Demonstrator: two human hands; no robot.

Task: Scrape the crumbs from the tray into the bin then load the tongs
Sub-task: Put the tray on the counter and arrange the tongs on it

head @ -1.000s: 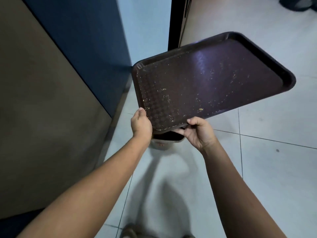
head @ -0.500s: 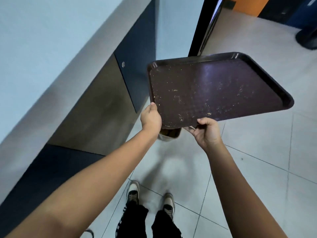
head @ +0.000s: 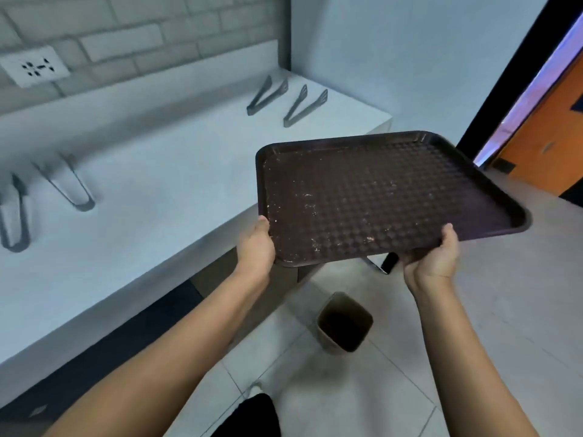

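A dark brown tray (head: 378, 197) with pale crumbs scattered on it hangs roughly level in front of me. My left hand (head: 257, 247) grips its near left corner. My right hand (head: 433, 257) grips the near right edge and also holds a metal tool (head: 380, 264) under the tray, mostly hidden. A small tan bin (head: 344, 323) stands on the floor below the tray's near edge. Two dark tongs (head: 267, 95) (head: 304, 105) lie at the far end of the white counter (head: 157, 184). Two steel tongs (head: 67, 184) (head: 12, 216) lie at its left.
A brick wall with a white socket plate (head: 34, 67) rises behind the counter. An orange door (head: 549, 143) and dark door frame stand at the right. Tiled floor (head: 504, 310) spreads right of the bin. My dark trouser leg (head: 252, 417) shows at the bottom.
My view has risen, so the counter top and tongs have come into sight. The tray has levelled and lifted away from the bin, which now shows fully below it. Both hands keep their grip.
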